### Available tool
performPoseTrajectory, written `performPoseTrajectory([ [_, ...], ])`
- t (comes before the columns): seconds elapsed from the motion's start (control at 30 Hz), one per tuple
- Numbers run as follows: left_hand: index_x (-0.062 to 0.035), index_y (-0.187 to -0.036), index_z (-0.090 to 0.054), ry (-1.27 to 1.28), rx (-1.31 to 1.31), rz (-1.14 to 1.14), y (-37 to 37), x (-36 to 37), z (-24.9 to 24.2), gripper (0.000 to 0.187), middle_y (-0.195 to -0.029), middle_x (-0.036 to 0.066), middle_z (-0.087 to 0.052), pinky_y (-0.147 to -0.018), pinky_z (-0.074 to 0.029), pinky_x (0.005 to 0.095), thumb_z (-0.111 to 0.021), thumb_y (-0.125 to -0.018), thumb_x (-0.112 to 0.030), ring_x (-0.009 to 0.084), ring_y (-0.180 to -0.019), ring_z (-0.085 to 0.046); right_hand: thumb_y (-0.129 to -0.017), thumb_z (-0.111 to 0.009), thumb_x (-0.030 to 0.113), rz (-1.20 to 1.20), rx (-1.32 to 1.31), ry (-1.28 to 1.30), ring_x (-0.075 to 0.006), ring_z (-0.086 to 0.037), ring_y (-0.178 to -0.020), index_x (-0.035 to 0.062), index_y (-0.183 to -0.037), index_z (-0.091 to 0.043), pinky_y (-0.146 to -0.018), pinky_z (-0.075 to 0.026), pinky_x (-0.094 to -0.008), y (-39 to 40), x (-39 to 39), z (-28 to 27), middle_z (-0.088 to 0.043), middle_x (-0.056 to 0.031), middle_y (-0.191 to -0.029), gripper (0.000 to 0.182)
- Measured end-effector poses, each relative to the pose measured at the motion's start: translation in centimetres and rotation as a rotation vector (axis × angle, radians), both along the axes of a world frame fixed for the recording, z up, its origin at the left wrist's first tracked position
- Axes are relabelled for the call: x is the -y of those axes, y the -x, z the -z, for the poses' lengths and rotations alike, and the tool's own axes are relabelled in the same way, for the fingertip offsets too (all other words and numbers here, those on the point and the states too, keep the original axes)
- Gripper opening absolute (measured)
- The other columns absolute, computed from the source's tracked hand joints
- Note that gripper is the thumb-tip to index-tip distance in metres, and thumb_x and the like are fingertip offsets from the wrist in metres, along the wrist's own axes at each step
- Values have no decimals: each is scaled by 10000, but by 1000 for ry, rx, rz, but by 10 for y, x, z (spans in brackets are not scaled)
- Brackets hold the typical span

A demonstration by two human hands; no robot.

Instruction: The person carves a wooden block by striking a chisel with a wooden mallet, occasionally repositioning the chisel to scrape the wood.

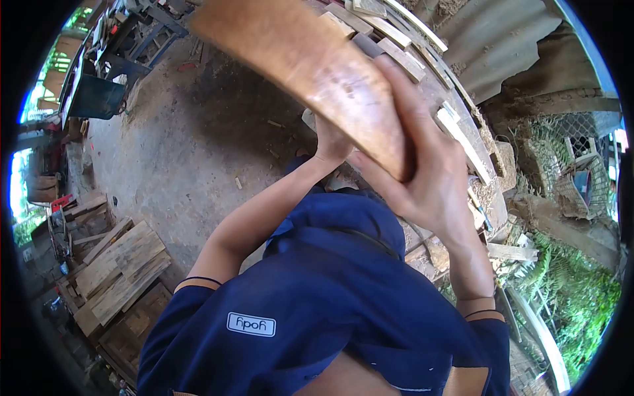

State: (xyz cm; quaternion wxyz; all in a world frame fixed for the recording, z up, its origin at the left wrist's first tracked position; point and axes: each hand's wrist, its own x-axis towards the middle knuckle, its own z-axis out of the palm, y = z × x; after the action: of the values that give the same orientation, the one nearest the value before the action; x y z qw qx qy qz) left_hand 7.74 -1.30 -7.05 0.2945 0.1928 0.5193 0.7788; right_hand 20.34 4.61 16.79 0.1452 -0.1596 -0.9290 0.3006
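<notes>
A smooth, glossy brown piece of wood [317, 63] is raised close to the camera, slanting from the upper left towards the middle. My right hand [429, 165] grips its lower right end, with the thumb on the near edge and the fingers around the far side. My left hand [332, 140] reaches up behind the wood's lower edge. Its fingers are hidden there, so whether it grips the wood cannot be seen. A small pale patch shows beside that hand, too little to name.
Wooden strips and offcuts [403, 59] lie on a bench at the upper right. Stacked boards [122, 264] stand at the lower left on the concrete floor [191, 165]. A dark green bin [98, 97] is at the upper left. Ferns [561, 284] grow at the right.
</notes>
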Motion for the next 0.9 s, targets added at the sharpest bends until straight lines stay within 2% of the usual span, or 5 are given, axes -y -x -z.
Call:
performPoseTrajectory([
  [0.07, -136, -1438, -372, 58, -155, 67, 2, -1, 10, 570, -1344, 118, -497, -1001, -468, 403, -421, -1017, -518, 219, -1217, -531, -760, -746, 309, 16, 359, -40, -342, -715, -778, 188, -1517, -356, -749, -563, -398, 4, -1, -1, -700, -246, -1004, 860],
  [0.13, -62, -1285, -489, -37, -387, -140, 25, 2, -45, 416, -1200, 91, -591, -872, -524, 340, -543, -1010, -369, 183, -1042, -617, -773, -737, 342, 46, 285, 60, -354, -715, -790, 189, -1520, -349, -780, -559, -412, 0, -13, 14, -700, -247, -1011, 855],
  [0.23, -102, -704, -469, -121, 267, -401, 60, 0, -50, 309, -616, -17, -481, -480, -358, 265, -634, -951, -186, 70, -502, -434, -802, -693, 441, 104, 188, 221, -419, -693, -825, 206, -1523, -321, -810, -531, -475, -15, -20, 55, -698, -254, -971, 844],
  [0.5, -160, -660, -400, -56, 879, -555, 98, 17, -18, 398, -577, -40, -372, -510, -394, 286, -628, -958, -294, 110, -536, -411, -820, -672, 472, 360, 363, 143, -430, -676, -967, 213, -1528, -300, -901, -509, -479, -49, -30, 120, -693, -243, -1079, 841],
  [0.9, -59, -865, -549, -129, 44, -335, 75, -42, -84, 363, -652, -10, -490, -491, -500, 309, -684, -924, -390, 104, -522, -541, -804, -683, 482, 469, 322, 240, -399, -648, -1081, 226, -1538, -287, -957, -488, -454, -58, -26, 105, -649, -226, -1211, 872],
])
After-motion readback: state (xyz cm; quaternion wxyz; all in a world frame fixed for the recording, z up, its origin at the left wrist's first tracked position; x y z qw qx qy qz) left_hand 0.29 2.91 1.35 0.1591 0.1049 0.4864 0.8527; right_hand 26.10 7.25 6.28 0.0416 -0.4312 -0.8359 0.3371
